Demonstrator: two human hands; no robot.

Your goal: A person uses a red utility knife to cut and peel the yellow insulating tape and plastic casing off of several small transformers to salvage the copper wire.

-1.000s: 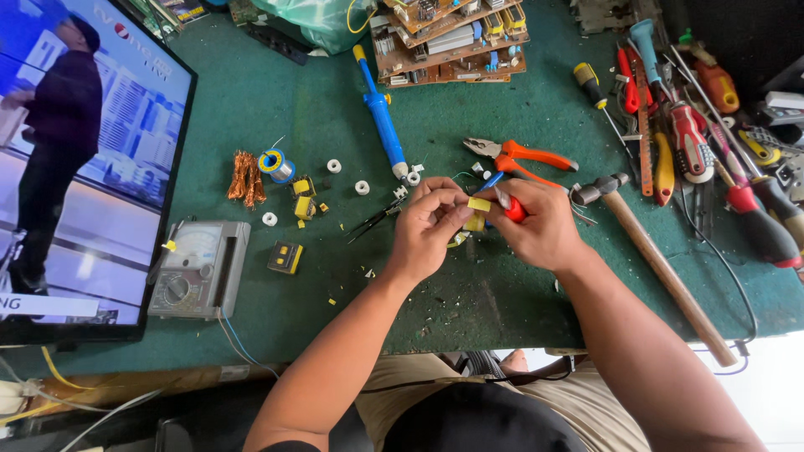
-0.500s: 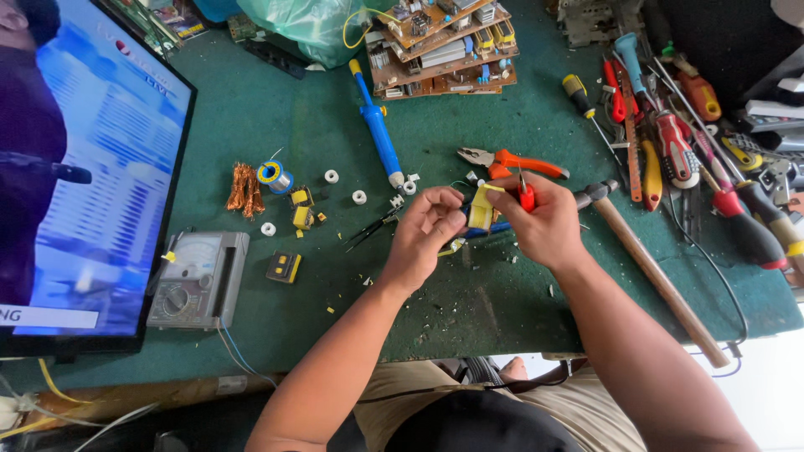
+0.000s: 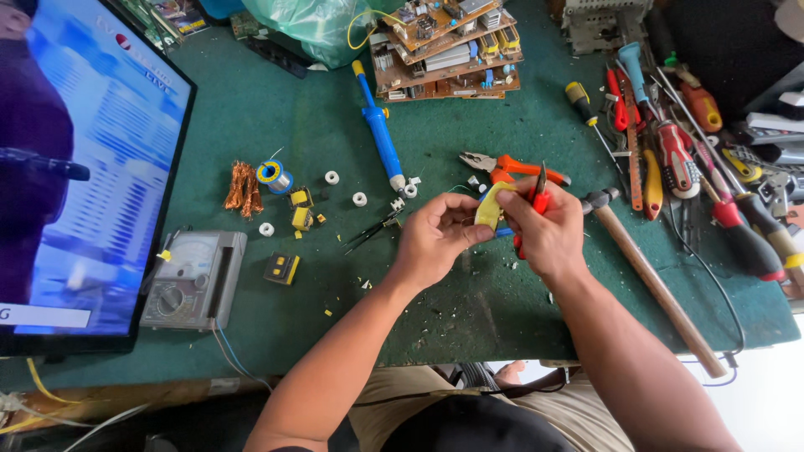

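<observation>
A small yellow-taped part (image 3: 488, 209) sits pinched between both hands above the green counter (image 3: 251, 125), a strip of the tape already lifted away from it. The left hand (image 3: 435, 238) has its fingers clamped on the part; the right hand (image 3: 548, 230) grips it too and holds red-handled cutters (image 3: 538, 194). More tape appears left to peel. Orange pliers (image 3: 511, 165) lie just behind, a hammer (image 3: 645, 276) to the right

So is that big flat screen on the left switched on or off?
On. The flat screen glows bright blue and shows a picture with a dark-clothed figure.
</observation>
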